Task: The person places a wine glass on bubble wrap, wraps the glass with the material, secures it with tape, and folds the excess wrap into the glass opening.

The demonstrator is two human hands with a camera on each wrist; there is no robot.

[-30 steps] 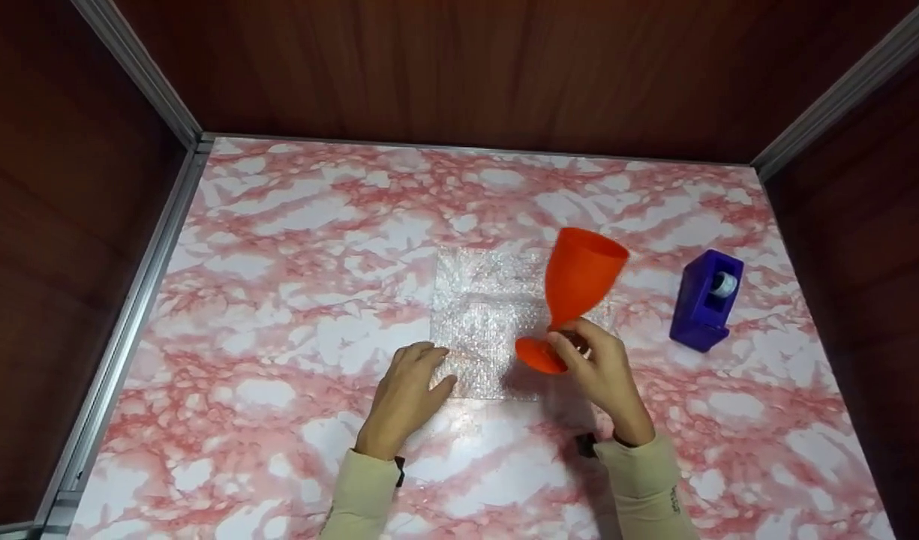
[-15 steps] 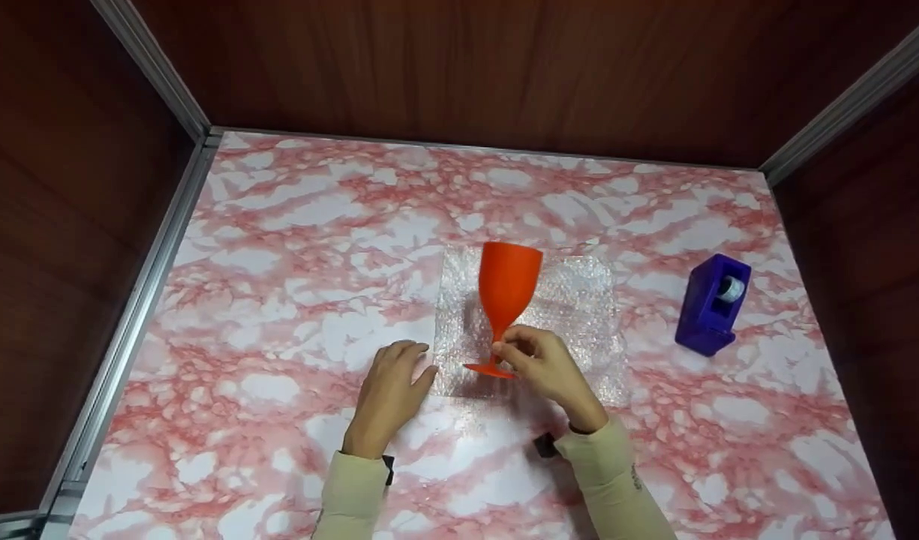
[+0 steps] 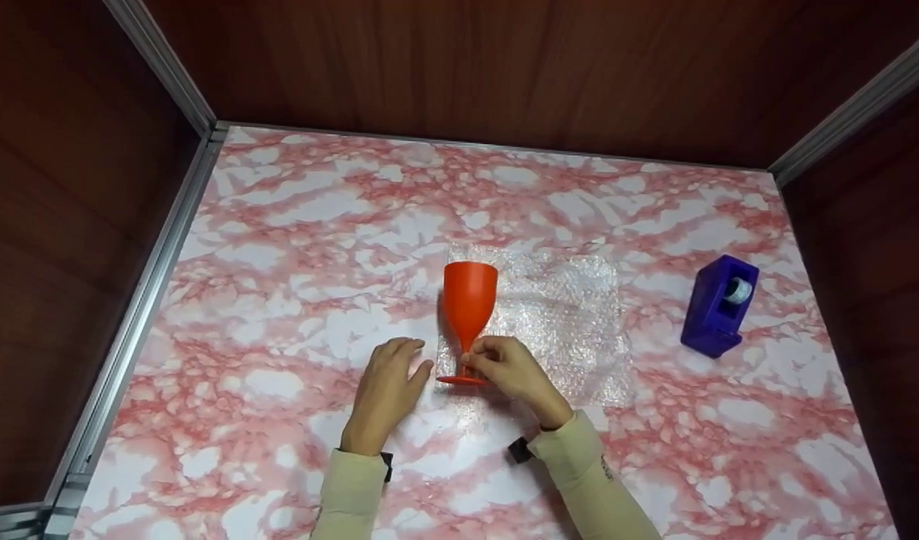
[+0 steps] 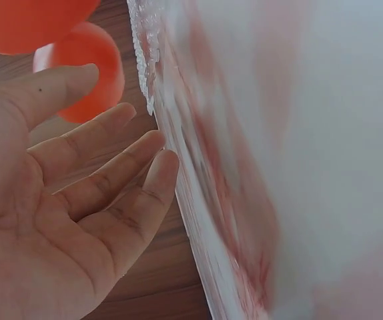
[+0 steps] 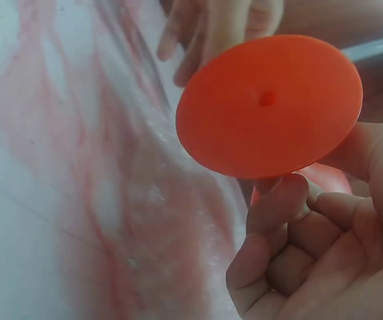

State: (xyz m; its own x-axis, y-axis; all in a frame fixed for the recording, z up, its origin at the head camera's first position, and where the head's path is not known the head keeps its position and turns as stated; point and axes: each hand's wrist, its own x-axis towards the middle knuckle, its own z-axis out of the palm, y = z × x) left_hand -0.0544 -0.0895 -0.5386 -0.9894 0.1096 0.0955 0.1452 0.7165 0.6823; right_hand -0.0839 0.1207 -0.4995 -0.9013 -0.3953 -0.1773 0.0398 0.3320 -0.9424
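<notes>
An orange goblet (image 3: 470,296) is held by its stem in the fingers of my right hand (image 3: 513,369). In the head view it appears over the left part of a clear bubble wrap sheet (image 3: 560,330). The right wrist view shows the underside of the goblet's round foot (image 5: 271,127) with a small hole at its centre, lifted off the sheet. My left hand (image 3: 386,386) is just left of the goblet, its fingers relaxed and slightly bent, holding nothing. In the left wrist view the left palm (image 4: 38,220) faces the goblet without touching it.
A purple tape dispenser (image 3: 718,307) with a roll of tape stands to the right of the sheet on the red and white marbled table (image 3: 309,217). Dark wooden panels (image 3: 474,75) with metal rails enclose the table at the back and sides.
My right hand has carried the goblet left across the bubble wrap, and the goblet has gone from tilted to nearly straight. My left hand has drawn slightly left, away from the sheet's edge.
</notes>
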